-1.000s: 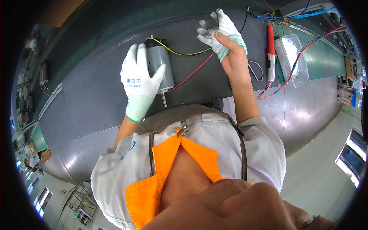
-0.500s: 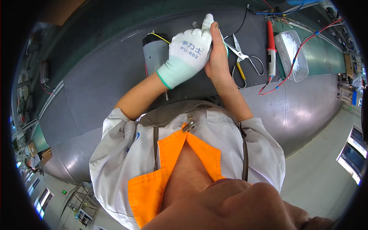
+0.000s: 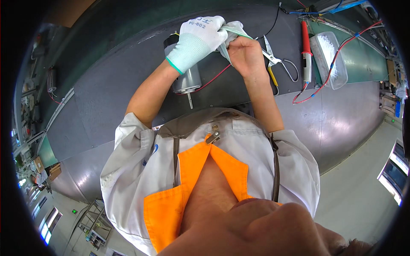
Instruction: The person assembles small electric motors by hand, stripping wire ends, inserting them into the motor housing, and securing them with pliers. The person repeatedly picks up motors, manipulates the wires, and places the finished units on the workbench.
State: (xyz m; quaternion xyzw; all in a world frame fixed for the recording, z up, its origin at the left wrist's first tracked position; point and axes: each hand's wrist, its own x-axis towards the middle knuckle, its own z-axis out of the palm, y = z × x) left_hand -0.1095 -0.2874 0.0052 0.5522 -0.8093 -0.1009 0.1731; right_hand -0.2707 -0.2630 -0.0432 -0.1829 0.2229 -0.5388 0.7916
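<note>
My left hand [image 3: 200, 38] wears a white knit glove with a pale green cuff. Its fingers are closed on the edge of a second white glove [image 3: 235, 29], whose green-edged cuff is stretched wide. Bare at the palm and wrist, my right hand [image 3: 247, 57] reaches into that cuff; its fingers are mostly hidden by the fabric. Beneath my left wrist lies a grey cylindrical motor [image 3: 188, 81], its metal shaft pointing toward me, with a red wire running out to the right. Just right of my right hand are scissors [image 3: 273, 60] and a yellow-handled tool [image 3: 273, 77], partly covered.
Farther right lie a red and silver pen-shaped tool [image 3: 306, 51] on a red cable and a clear plastic box [image 3: 329, 59] of thin white pieces. Another small motor [image 3: 51, 80] lies far left. The dark worktop [image 3: 111, 94] ends in front of my body.
My hands have drawn apart, the left one moving left and pulling the second glove's cuff wide. More of the motor and its red wire show now.
</note>
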